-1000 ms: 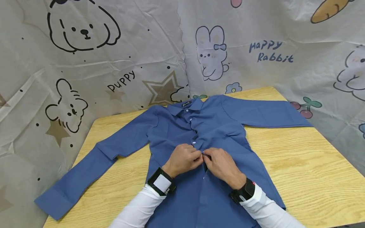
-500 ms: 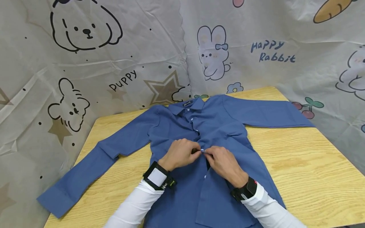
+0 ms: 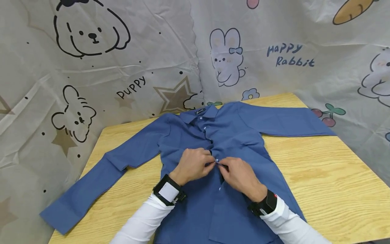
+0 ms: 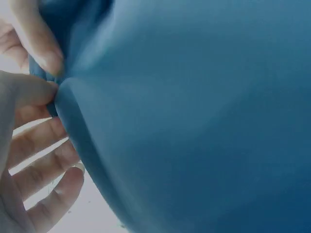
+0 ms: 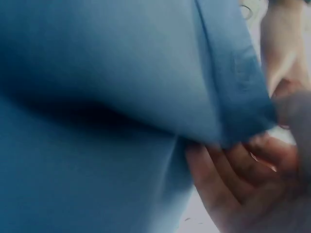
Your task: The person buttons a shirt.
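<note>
A blue long-sleeved button-up shirt (image 3: pixel 243 132) lies front up, its collar at the far side. Both hands meet at the middle of its front opening. My left hand (image 3: pixel 193 166) pinches one front edge between thumb and forefinger; in the left wrist view the other fingers (image 4: pixel 41 179) spread below the cloth. Close beside it, my right hand (image 3: pixel 240 176) pinches the facing edge, and the right wrist view has fingers (image 5: pixel 214 189) under the fabric border. A small white button (image 3: pixel 217 160) shows between the fingertips. Whether it sits in a buttonhole I cannot tell.
Under the shirt is a light wood table (image 3: pixel 320 176). One sleeve (image 3: pixel 88 186) slants toward the near left; the other sleeve (image 3: pixel 292 121) reaches the right edge. A printed cloth (image 3: pixel 170 40) hangs behind. Another white button (image 3: pixel 220 188) lies lower on the front.
My left hand has moved slightly up and left, and the pinched edges have risen a little. The button now shows between the fingertips. The lower front flap has swung out.
</note>
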`<state>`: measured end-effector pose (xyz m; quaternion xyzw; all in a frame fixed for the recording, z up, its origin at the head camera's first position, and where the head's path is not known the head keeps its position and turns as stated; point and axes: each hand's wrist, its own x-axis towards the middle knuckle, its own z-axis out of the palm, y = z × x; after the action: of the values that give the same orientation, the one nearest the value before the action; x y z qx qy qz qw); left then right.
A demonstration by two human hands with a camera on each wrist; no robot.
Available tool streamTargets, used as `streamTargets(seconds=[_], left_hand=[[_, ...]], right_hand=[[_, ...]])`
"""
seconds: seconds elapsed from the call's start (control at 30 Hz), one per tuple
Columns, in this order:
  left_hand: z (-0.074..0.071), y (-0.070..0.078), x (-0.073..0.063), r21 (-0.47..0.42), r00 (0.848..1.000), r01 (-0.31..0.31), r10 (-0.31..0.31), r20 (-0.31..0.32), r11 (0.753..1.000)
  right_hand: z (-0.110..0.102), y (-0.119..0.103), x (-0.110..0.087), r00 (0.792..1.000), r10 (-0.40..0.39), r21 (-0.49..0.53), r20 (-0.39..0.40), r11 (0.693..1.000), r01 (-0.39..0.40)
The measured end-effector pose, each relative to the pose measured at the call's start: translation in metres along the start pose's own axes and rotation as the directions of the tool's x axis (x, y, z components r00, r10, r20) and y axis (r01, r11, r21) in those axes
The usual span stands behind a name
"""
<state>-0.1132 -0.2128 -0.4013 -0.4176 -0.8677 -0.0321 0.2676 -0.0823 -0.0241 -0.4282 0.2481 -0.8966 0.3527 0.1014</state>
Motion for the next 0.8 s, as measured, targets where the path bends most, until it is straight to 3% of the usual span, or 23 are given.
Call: streamTargets(seconds=[0.07,0.17,0.37,0.53,0.6,0.67,0.8], left_hand=[[-0.003,-0.003,0.0,0.027,0.999,-0.036,0.035,0.023,0.999],[-0.007,-0.005,0.002,0.07,0.995,-0.096,0.095,0.018,0.993],[-0.007,-0.004,0.002,0.114,0.984,-0.17,0.175,-0.032,0.979],[-0.002,-0.005,0.002,0.16,0.973,-0.2,0.215,-0.083,0.967],[-0.001,-0.004,0.002,0.143,0.973,-0.193,0.208,-0.096,0.971],[-0.002,-0.003,0.003,0.1,0.977,-0.18,0.19,-0.096,0.979],[-0.006,-0.003,0.003,0.028,0.983,-0.164,0.166,-0.081,0.986]], right_hand=[[-0.005,0.003,0.005,0.993,0.079,0.158,0.083,0.983,-0.092],[-0.009,0.007,0.013,0.97,0.163,0.346,0.183,0.912,-0.218],[-0.006,0.01,0.02,0.942,0.201,0.451,0.269,0.838,-0.308],[-0.006,0.011,0.021,0.893,0.275,0.581,0.356,0.684,-0.442],[-0.007,0.012,0.021,0.879,0.281,0.609,0.385,0.638,-0.471],[-0.008,0.012,0.021,0.875,0.28,0.614,0.396,0.627,-0.479],[-0.006,0.013,0.021,0.89,0.258,0.612,0.375,0.653,-0.447]])
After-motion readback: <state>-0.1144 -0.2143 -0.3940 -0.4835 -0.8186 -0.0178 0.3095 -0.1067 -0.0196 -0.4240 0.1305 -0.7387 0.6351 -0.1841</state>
